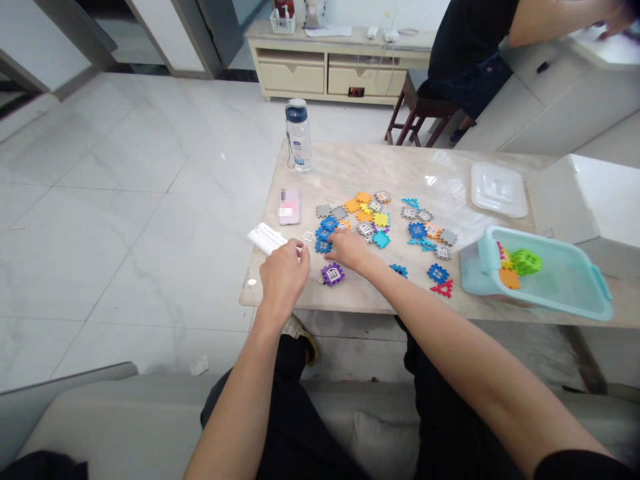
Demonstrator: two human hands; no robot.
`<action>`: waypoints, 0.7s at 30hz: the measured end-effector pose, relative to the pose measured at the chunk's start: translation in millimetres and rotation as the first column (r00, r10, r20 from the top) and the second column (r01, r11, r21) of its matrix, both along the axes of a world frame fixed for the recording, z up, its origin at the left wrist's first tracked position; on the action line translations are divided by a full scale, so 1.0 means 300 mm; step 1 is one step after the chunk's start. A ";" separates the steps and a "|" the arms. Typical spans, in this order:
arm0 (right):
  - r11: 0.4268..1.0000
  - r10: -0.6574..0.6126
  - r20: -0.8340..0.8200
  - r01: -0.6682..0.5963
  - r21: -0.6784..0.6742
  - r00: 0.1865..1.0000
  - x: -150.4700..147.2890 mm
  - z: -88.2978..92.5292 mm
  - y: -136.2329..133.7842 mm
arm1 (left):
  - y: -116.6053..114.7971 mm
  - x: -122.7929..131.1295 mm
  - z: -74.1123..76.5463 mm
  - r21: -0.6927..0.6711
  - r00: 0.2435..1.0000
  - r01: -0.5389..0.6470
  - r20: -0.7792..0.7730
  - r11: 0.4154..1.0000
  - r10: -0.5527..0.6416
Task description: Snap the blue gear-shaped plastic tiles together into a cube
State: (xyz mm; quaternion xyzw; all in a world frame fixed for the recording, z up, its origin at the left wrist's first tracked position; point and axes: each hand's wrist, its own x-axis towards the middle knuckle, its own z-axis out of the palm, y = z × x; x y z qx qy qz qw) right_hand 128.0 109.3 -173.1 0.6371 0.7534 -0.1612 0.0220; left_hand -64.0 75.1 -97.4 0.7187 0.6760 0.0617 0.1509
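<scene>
My left hand (284, 272) is above the table's left end, its fingers curled together in a pinch. A small white bit shows at the fingertips, too small to make out. Behind this hand lies a white packet (266, 237), partly hidden by it. My right hand (351, 249) reaches over the blue interlocking tiles (328, 224), thumb and fingers apart, its fingertips at the tiles' edge. Between the hands lies a white window-like piece (309, 236). A purple tile (333, 273) with a white grid insert sits nearer to me.
More tiles (365, 207) in orange, yellow and grey spread beyond my right hand. At the right stand a teal bin (565, 280) with several pieces inside, a clear lid (499, 190) and a white box (595, 200). A bottle (300, 143) and phone (289, 207) are at the left. Someone sits behind.
</scene>
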 end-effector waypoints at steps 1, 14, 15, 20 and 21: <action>1.000 -0.011 0.003 0.011 0.010 1.000 -0.003 -0.006 0.002 | 0.001 0.002 0.001 0.005 1.000 0.001 0.004 1.000 -0.001; 0.987 -0.150 -0.075 0.145 -0.072 0.986 0.008 0.016 0.010 | -0.025 0.041 0.013 -0.041 0.994 0.042 0.106 0.998 -0.038; 0.979 -0.191 -0.110 0.181 -0.092 0.975 0.024 0.020 0.013 | -0.023 0.042 0.013 -0.040 0.992 0.043 0.120 0.998 -0.038; 0.916 -0.397 -0.479 0.370 -0.155 0.783 0.134 0.100 -0.001 | -0.004 0.074 -0.017 -0.016 0.940 0.053 0.337 0.998 -0.044; 0.904 -0.414 -0.585 0.388 -0.177 0.698 0.157 0.129 -0.019 | 0.001 0.092 -0.030 -0.027 0.893 0.060 0.449 0.998 -0.042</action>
